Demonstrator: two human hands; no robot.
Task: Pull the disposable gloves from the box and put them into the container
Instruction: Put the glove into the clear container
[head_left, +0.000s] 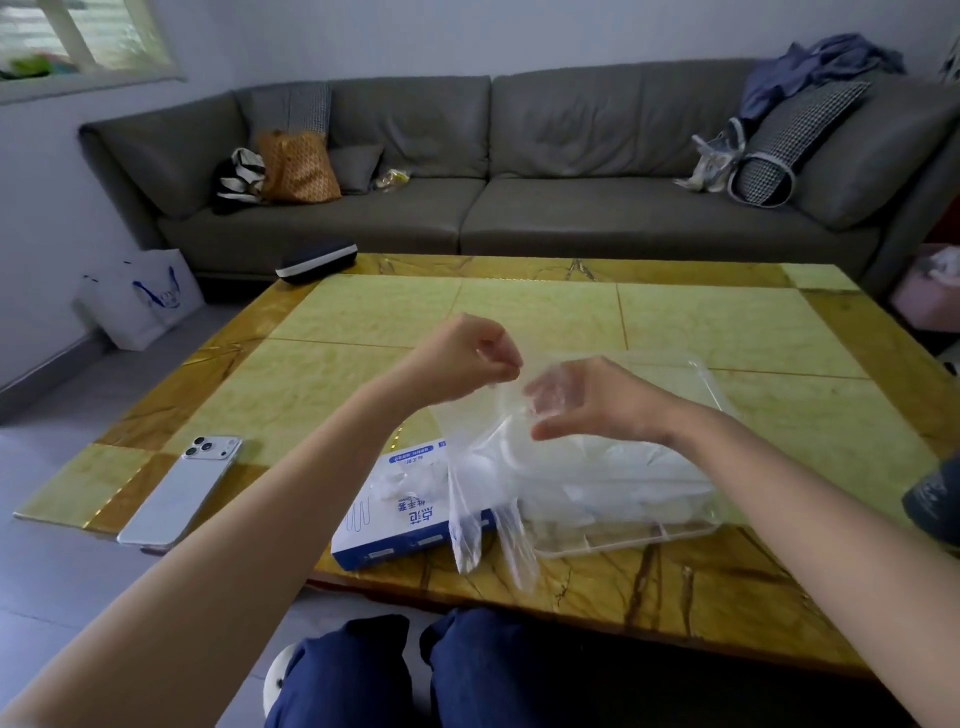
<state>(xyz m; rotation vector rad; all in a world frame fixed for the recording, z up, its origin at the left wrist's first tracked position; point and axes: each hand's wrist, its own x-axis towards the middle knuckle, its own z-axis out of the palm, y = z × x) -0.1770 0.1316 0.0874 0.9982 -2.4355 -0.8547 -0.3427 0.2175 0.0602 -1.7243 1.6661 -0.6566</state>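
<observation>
In the head view, a thin transparent glove (480, 467) is held up above the worktop (363, 317) by both hands. Its upper edge is pinched by the left hand (465, 358), whose fingers are curled into a loose fist, while the film beside it is gripped by the right hand (592, 400), whose curled fingers are seen blurred through the plastic. The glove's fingers hang down in front of the right end of the blue and white box (400, 519) and the near left corner of the clear container (704, 376). The box lies flat near the worktop's front edge, with crumpled film showing at its opening. The container sits just to the right of the box, and a pile of clear gloves is seen inside it. A white phone (182, 488) lies face down at the worktop's left corner, and a grey sofa (519, 156) stands behind.
</observation>
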